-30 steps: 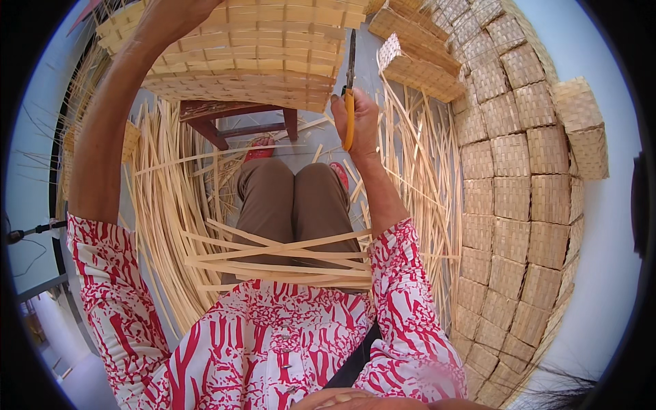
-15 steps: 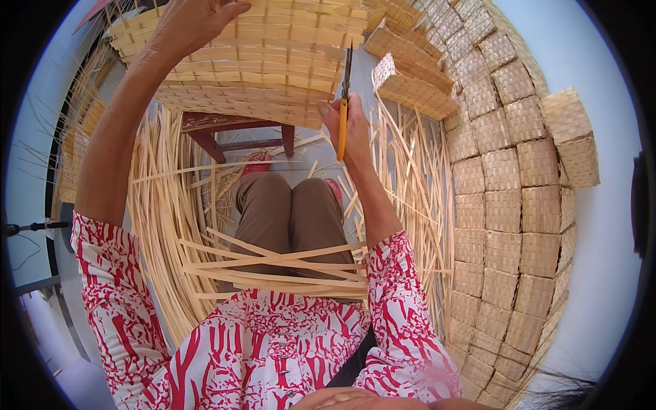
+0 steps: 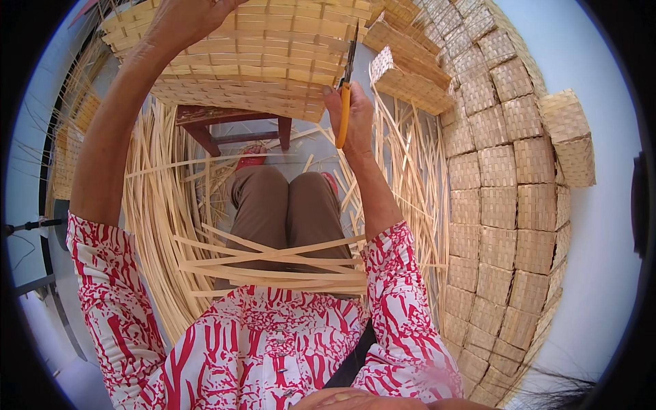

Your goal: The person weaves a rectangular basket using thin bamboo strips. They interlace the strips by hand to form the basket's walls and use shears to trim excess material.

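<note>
A large woven bamboo basket (image 3: pixel 253 65) rests on a reddish-brown wooden stool (image 3: pixel 236 117) in front of me. Its wall of flat yellow strips faces me. My right hand (image 3: pixel 353 116) is closed round scissors (image 3: pixel 345 113) with an orange handle, held at the basket's right edge. Their dark blades point up and away, and look nearly together. Over the basket's far left side reaches my left hand (image 3: pixel 195 19). The upper edge of the picture cuts off most of its fingers, so what it grips, if anything, is hidden.
Long loose bamboo strips (image 3: pixel 147 198) lie in a thick bundle at my left, and more strips (image 3: pixel 413 191) on the floor at right. Several strips cross my lap (image 3: pixel 273 263). Stacked woven boxes (image 3: pixel 499 205) line the right wall, with further woven pieces (image 3: pixel 417 89) beyond.
My right hand and the scissors have moved slightly up and away along the basket's right edge. My left hand has shifted a little farther up, partly out of the picture.
</note>
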Available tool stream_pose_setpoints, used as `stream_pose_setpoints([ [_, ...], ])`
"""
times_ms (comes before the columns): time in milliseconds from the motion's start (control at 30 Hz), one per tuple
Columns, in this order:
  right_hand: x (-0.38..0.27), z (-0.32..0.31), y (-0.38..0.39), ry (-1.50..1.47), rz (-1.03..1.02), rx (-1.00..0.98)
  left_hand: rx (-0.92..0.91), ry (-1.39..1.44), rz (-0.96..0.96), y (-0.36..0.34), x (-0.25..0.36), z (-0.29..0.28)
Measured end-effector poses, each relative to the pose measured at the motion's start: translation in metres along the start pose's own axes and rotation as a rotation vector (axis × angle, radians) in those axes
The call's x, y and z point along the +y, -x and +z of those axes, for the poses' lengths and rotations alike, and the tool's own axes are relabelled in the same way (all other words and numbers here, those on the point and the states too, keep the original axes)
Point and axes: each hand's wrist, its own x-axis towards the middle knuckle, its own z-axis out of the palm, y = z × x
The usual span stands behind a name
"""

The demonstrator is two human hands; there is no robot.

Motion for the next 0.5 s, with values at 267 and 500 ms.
stream_pose_setpoints([
  [267, 0.014, -0.007, 0.006, 0.032, -0.03, -0.031, -0.03, -0.003, 0.009, 0.002, -0.001, -0.001],
  [500, -0.019, -0.007, -0.009, 0.14, -0.046, 0.041, 0.006, 0.009, 0.04, 0.004, 0.001, -0.003],
])
